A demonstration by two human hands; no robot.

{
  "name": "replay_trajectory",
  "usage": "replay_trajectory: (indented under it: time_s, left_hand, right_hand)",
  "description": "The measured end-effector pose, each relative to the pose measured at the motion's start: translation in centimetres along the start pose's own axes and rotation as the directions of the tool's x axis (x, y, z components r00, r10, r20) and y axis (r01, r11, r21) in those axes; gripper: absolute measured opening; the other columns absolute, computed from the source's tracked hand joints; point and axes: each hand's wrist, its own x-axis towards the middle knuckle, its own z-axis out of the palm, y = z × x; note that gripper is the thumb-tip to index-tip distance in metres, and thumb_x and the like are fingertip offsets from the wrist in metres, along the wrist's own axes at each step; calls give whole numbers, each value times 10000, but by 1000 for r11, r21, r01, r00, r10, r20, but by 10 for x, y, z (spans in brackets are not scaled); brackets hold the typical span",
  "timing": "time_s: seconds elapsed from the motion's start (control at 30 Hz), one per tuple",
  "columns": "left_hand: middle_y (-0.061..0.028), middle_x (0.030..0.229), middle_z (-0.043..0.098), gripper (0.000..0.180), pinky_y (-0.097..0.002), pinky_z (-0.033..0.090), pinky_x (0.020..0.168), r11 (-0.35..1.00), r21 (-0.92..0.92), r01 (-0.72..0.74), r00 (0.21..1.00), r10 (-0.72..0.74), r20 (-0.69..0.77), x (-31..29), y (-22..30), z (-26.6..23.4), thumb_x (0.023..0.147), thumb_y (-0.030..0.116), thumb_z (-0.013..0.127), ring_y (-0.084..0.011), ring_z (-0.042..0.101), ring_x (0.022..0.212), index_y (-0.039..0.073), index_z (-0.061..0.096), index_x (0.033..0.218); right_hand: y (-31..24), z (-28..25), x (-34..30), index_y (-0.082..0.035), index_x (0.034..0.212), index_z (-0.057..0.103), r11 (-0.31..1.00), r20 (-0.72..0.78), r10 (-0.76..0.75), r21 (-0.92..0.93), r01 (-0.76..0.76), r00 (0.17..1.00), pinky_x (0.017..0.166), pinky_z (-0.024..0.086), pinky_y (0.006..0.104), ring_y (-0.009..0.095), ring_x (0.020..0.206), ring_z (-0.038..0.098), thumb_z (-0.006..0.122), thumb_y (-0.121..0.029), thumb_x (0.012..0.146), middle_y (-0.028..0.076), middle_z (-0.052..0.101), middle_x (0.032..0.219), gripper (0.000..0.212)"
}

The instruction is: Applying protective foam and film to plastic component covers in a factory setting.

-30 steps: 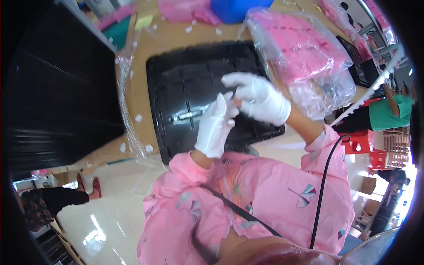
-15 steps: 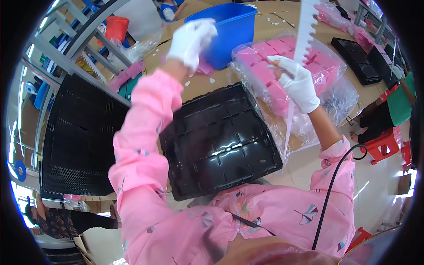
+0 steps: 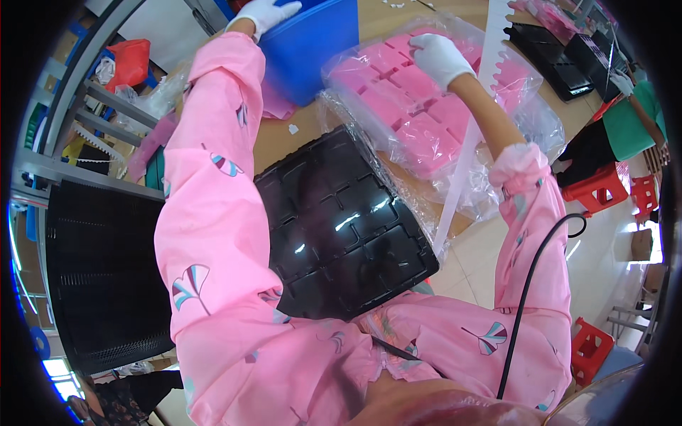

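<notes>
My left hand [image 3: 266, 15], in a white glove, is at the near left rim of a blue plastic bin [image 3: 312, 53]. Its fingers stretch out over the bin's opening. The bin's inside is mostly hidden. My gloved right hand [image 3: 442, 59] rests over pink block-shaped pieces [image 3: 426, 135] packed in a clear plastic bag [image 3: 511, 117]. Its fingers are curled with the tips down at the pink pieces; anything between them is hidden. Directly before me lies a shiny black plastic tray [image 3: 341, 234] with moulded compartments, touched by neither hand.
A white saw-toothed strip [image 3: 462, 170] stands upright in front of the bag. A stack of black trays [image 3: 106, 277] is on the left beside a grey metal frame [image 3: 85, 174]. More black trays [image 3: 547, 60] lie at the far right, near a person in green [image 3: 632, 124] and red stools [image 3: 597, 188].
My left hand has moved up and left to the bin's rim. My right hand has moved farther forward over the pink pieces, its fingers more curled. The whole view has shifted.
</notes>
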Motion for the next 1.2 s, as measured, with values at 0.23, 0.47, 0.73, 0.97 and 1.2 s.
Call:
replay_trajectory:
  time_s: [0.23,0.47,0.73,0.97,1.2]
  left_hand:
    - [-184,1180,608,436,-316,427,964,891,-362,-274,904,110,-413,-37,11,11,867,278,619,-268,577,1109,-18,584,1184]
    - [-108,1086,631,400,-270,439,806,646,-730,-224,943,-45,-329,-136,33,7,870,271,624,-164,571,976,1,601,1165]
    - [-43,1066,662,282,-222,451,869,435,-895,-102,969,-161,-188,-195,35,19,890,174,624,-86,591,962,10,647,1119]
    - [-45,1035,670,259,-211,463,834,298,-954,-37,979,-183,-95,-220,36,30,895,162,614,-87,599,941,12,656,1102]
    - [-114,1171,612,360,-272,463,901,207,-973,106,982,-176,69,-241,40,32,946,220,543,-176,594,1067,-28,562,1208]
  right_hand:
    - [1,24,15,2,1001,655,924,431,210,-381,-33,877,750,517,416,359,876,644,595,-167,772,216,649,980,292]
    - [7,42,11,1,1043,648,911,417,265,-403,-84,869,749,521,445,396,916,636,545,-70,770,223,645,1015,300]
    - [34,64,27,3,1051,649,919,459,198,-394,-1,866,768,513,455,419,949,620,516,-62,780,241,628,1046,308]
    - [42,63,15,19,952,679,904,274,230,-416,-101,934,782,516,411,377,915,635,527,-106,783,236,640,991,259]
    - [21,20,18,14,870,695,876,108,94,-481,-31,990,762,533,382,327,885,658,545,-133,789,191,670,938,226]
